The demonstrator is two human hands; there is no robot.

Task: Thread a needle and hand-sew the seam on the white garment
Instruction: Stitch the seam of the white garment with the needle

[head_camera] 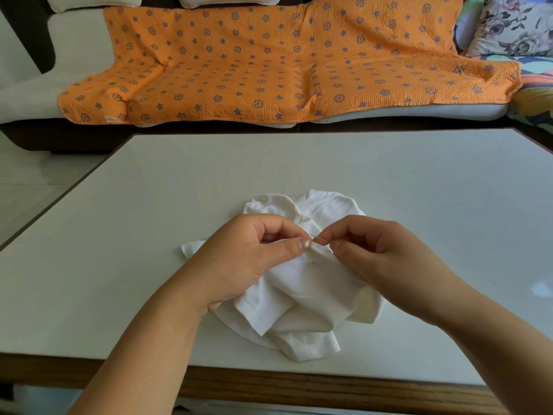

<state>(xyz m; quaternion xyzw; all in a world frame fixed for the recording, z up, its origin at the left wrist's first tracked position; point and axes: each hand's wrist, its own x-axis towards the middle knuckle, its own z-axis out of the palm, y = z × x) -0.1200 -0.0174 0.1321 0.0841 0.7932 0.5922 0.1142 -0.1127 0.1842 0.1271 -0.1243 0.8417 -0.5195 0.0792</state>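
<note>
A crumpled white garment [302, 298] lies on the white table [149, 205], near its front edge. My left hand [248, 256] pinches a fold of the garment between thumb and forefinger. A thin metal needle [319, 239] bridges the small gap between my two hands. My right hand [377, 253] pinches the needle's right end, fingers curled. No thread shows at this size.
The table has a wooden front edge [299, 387]. Behind it stands a sofa draped with an orange patterned blanket [269, 64], with floral cushions [514, 25] at the right. Pale floor [27, 181] shows to the left.
</note>
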